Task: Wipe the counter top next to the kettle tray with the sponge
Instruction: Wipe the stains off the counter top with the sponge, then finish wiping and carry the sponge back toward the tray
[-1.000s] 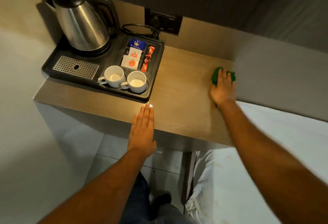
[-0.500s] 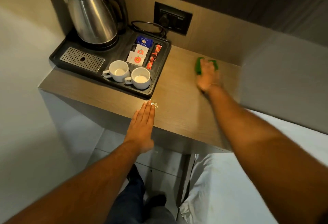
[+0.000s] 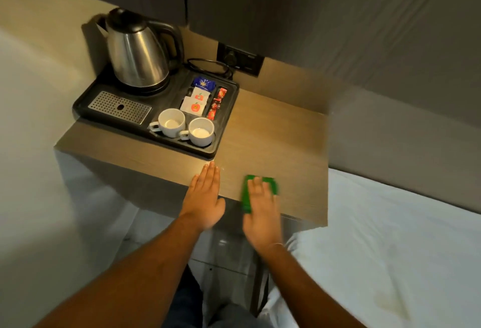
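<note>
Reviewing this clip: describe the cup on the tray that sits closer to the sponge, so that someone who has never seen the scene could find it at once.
Start at the black kettle tray on the wooden counter top. Along its near edge stand two white cups. The one meant is the right cup, at the tray's near right corner, handle pointing left toward its twin, the left cup.

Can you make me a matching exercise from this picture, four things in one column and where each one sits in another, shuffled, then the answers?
Things:
1. Green rectangular sponge
2. Stainless steel kettle with black lid
3. Two white ceramic cups
4. Left hand

Places:
A. Back left of the black plastic tray
B. Flat at the wooden counter top's front edge, just in front of the tray's corner
C. Under the right hand, near the counter's front edge
D. Front compartment of the tray

Pairs: 1-C, 2-A, 3-D, 4-B
</note>
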### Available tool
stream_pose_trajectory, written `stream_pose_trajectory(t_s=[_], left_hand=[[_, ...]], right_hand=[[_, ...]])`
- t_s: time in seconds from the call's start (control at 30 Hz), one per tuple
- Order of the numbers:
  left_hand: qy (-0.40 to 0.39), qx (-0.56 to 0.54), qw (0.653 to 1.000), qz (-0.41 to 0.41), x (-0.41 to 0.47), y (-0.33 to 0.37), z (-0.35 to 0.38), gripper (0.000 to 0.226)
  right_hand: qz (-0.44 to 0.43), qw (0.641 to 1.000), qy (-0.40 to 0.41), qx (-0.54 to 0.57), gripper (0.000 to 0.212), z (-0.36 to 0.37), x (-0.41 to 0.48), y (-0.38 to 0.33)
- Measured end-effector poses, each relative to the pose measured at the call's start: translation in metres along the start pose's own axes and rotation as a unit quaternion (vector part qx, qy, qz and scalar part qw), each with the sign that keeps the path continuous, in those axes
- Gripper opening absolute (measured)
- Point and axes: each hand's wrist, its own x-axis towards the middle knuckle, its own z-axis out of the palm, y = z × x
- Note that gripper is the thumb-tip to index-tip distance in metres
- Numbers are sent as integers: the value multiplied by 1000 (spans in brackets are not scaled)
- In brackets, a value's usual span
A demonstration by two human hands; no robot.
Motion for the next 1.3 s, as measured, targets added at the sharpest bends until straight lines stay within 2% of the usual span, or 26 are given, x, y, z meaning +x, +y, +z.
stream_pose_trajectory(t_s=[0.07,0.13,0.23,0.3,0.4,0.5,0.6,0.87,1.0,1.17,1.3], left_hand=[[-16,-59,998,-9,2,4,-11,79],[-23,-140,989,-37,-4,8,-28,70],[19,-184,979,-88,-36,1,-39,70],[61,-172,977,-109,-70,-8,-31,80],[106,-138,972,-161,-124,-28,-11,84],[137,-99,962,-213,-182,-44,7,78],[161,-33,947,-275,-244,-63,18,68],[202,-17,880,-429,-361,-93,-12,64],[224,-46,842,-489,-450,-117,-1,66],[264,-105,783,-554,-606,-145,63,66],[308,-130,705,-626,-737,-154,124,70]], right_hand=[[-53,998,-17,13,92,16,4,-40],[-60,997,-32,39,87,17,11,-64],[-55,997,-40,47,80,10,15,-73],[-59,994,-35,85,75,6,10,-81],[-80,978,-28,190,72,8,-9,-112],[-84,951,-57,293,69,19,-39,-148],[-117,930,-103,332,65,29,-72,-183],[-253,900,-243,260,60,51,-142,-277],[-339,873,-281,211,56,71,-199,-339],[-436,815,-356,137,50,114,-322,-411],[-507,737,-442,64,44,154,-451,-457]])
